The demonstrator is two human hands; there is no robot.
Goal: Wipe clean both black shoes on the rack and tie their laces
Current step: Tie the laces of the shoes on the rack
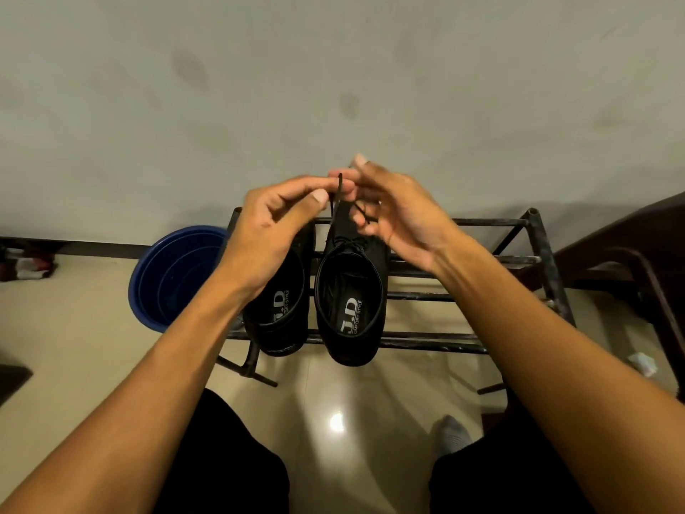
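The left hand (274, 220) is raised above the shoes, thumb and forefinger pinched shut on a thin black lace (335, 196) that runs taut and nearly upright from the right-hand shoe. The right hand (396, 209) meets it at the same spot, its fingertips closed on the top of the lace, with the lower fingers curled around a second strand; motion blur softens those fingers, so the exact grip is unclear.

Directly beneath the hands, two black lace-up dress shoes sit side by side, almost touching, on the top tier of a black metal bar rack (482, 296), toes pointing toward the wall. The right-hand shoe (352, 302) shows its laced front and a dark insole with white lettering. The left-hand shoe (276, 309) is partly hidden by the left wrist, so the state of its laces cannot be seen.

Left of the rack, just beside it, a round blue plastic basin (166, 280) stands on the glossy beige tiled floor (74, 328). Behind the rack is a plain grey wall (333, 68). At far right, a dark wooden piece of furniture (630, 254) edges into view. At the bottom are the person's knees in black clothing and one foot in a grey sock (452, 435).
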